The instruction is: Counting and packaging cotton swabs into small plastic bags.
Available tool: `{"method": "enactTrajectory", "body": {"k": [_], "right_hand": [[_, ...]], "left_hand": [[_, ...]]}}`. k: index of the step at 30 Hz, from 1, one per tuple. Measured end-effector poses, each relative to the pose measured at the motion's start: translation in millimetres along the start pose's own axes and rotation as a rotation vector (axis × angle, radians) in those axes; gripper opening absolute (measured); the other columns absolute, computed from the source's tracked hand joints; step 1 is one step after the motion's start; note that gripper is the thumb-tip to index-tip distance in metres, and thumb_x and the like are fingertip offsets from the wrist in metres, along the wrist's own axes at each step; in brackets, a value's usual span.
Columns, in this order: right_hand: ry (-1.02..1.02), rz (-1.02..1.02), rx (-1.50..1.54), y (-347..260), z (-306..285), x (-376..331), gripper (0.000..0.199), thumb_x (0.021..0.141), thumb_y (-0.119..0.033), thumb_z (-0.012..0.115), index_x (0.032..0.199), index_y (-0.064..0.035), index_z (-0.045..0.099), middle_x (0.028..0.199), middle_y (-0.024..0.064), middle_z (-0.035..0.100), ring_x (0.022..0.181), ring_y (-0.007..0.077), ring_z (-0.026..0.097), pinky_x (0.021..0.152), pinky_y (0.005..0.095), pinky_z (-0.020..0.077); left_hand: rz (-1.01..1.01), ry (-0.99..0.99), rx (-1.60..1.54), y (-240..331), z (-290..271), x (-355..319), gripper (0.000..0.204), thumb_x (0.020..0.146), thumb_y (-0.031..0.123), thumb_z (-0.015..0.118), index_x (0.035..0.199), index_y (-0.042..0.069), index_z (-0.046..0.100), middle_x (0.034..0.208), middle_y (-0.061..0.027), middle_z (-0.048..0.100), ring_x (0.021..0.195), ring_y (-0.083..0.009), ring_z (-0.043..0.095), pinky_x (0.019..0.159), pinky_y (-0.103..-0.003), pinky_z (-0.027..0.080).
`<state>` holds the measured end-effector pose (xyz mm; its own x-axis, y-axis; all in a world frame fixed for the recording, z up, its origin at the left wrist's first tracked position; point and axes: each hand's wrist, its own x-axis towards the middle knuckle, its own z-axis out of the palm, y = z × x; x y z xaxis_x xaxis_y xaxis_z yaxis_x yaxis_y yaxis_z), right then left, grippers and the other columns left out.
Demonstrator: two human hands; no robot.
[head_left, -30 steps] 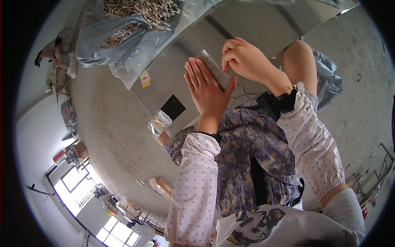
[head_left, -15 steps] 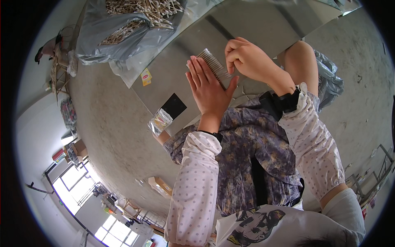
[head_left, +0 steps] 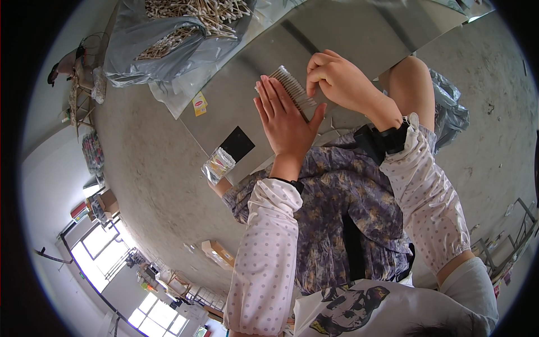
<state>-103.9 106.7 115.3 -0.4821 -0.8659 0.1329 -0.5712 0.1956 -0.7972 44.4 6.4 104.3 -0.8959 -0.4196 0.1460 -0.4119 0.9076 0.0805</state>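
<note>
Bundle of cotton swabs squared between two hands, upper centre of the frame.

The left hand (head_left: 287, 121) lies flat, fingers straight, against the swab bundle (head_left: 293, 89); the right hand (head_left: 338, 80) pinches its upper-right side. The row's long axis runs from upper left to lower right over the grey sheet (head_left: 359, 33).

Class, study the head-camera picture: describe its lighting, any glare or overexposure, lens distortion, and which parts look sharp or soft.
Head view: daylight, even and soft on the left hand, the right hand and the row of cotton swabs between them, all sharp; the windows at lower left are blown out white; fisheye bending curves the grey sheet and floor toward a black round rim; far edges look softer.
</note>
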Motion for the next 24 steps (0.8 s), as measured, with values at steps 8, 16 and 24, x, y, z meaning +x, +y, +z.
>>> {"method": "enactTrajectory", "body": {"k": [8,16,24], "right_hand": [[-0.022,0.01,-0.031,-1.0,1.0,0.6,0.019,0.075,-0.001,0.055,0.07,-0.0098,0.071,0.091,0.0021,0.064,0.1,0.0222,0.058,0.086,0.034,0.0501],[0.061,0.004,-0.045,-0.7,3.1,3.1,0.021,0.075,0.002,0.054,0.075,-0.01,0.071,0.093,0.0025,0.065,0.103,0.0236,0.059,0.085,0.0368,0.0514],[0.028,-0.003,-0.061,-1.0,2.8,2.8,0.019,0.075,0.001,0.055,0.074,-0.0101,0.071,0.092,0.0029,0.064,0.099,0.0233,0.059,0.084,0.0364,0.0513]], "left_hand": [[-0.001,-0.004,-0.001,0.2,-0.6,0.2,0.108,0.086,0.066,0.058,0.149,-0.014,0.02,0.154,-0.0318,0.025,0.147,-0.0432,0.022,0.119,-0.051,0.021],[0.0,-0.01,0.004,0.8,-1.2,0.8,0.108,0.087,0.067,0.056,0.149,-0.014,0.02,0.154,-0.0325,0.026,0.147,-0.0433,0.022,0.119,-0.051,0.022],[0.002,-0.009,0.017,0.2,-0.4,0.5,0.109,0.087,0.068,0.055,0.149,-0.014,0.02,0.154,-0.0324,0.026,0.146,-0.0431,0.023,0.119,-0.052,0.022]]}}
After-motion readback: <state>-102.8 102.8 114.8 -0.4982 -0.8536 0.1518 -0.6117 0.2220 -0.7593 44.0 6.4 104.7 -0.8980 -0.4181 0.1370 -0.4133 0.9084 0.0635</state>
